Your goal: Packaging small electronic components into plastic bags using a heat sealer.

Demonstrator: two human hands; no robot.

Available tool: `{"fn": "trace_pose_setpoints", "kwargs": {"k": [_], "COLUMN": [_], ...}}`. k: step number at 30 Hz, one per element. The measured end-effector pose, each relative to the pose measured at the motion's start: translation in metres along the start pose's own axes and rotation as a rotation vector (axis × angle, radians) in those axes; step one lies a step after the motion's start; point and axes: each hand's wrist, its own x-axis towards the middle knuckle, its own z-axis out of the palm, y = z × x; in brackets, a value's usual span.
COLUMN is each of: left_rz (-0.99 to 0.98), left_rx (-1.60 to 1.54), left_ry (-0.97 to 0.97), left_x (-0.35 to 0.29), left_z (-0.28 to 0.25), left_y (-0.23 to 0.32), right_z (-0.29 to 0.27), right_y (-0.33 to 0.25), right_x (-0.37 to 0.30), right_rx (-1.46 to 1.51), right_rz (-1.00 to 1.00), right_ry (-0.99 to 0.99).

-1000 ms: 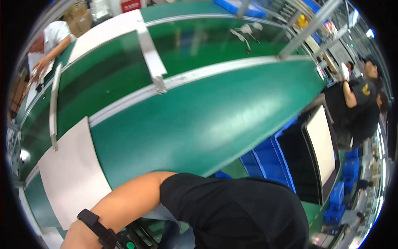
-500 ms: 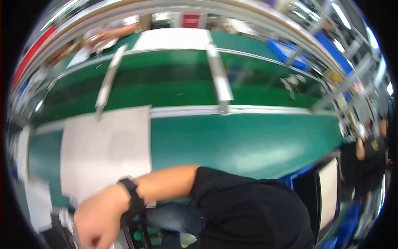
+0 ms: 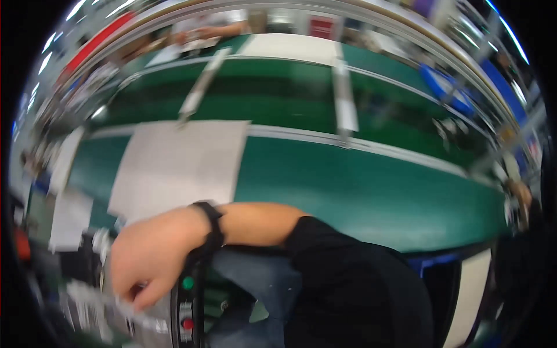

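My right hand (image 3: 154, 249) reaches across to the lower left, a black watch (image 3: 210, 223) on its wrist. Its fingers are curled and the thumb is pressed in. What looks like a clear plastic bag (image 3: 96, 310) with printed marks, blurred, runs to the thumb tip. Just beneath the hand sits a grey machine with a black control panel (image 3: 196, 304), which bears a green button (image 3: 187, 283) and a red button (image 3: 187, 323). Outside the picture is my left hand.
A pale sheet (image 3: 180, 165) covers part of the green bench (image 3: 360, 185). Behind it runs a green conveyor belt (image 3: 278, 95), crossed by metal bars (image 3: 345, 98). Someone's hands (image 3: 203, 35) work across the belt. A blue tray (image 3: 447, 90) lies far right; a dark bin with a pale panel (image 3: 469, 296) stands near right.
The view has swung left and down, so the scene sits further right. The red button and the clear bag have come into sight by my right hand, which stays curled over the machine.
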Motion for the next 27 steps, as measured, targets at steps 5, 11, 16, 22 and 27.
{"fn": "trace_pose_setpoints", "kwargs": {"k": [5, 11, 16, 22, 27], "left_rz": [-0.183, -0.653, -1.018, -1.433, -1.471], "left_rx": [0.374, 0.895, 1.309, 1.766, 1.965], "left_ry": [-0.043, 0.096, 0.214, 0.353, 0.240], "left_x": [0.095, 0.185, 0.248, 0.295, 0.301], "left_z": [-0.001, -0.050, -0.080, -0.073, -0.063], "left_y": [0.070, 0.203, 0.344, 0.476, 0.481], "right_z": [-0.026, -0.042, -0.051, -0.054, -0.058], "right_y": [-0.033, -0.037, -0.037, -0.032, -0.037], "right_x": [-0.013, -0.016, -0.020, -0.013, -0.021], "right_rx": [-0.004, 0.034, 0.025, 0.119, 0.174], "right_rz": [0.065, 0.048, -0.210, -0.377, -0.398], "right_ry": [0.058, 0.103, 0.149, 0.189, 0.169]}}
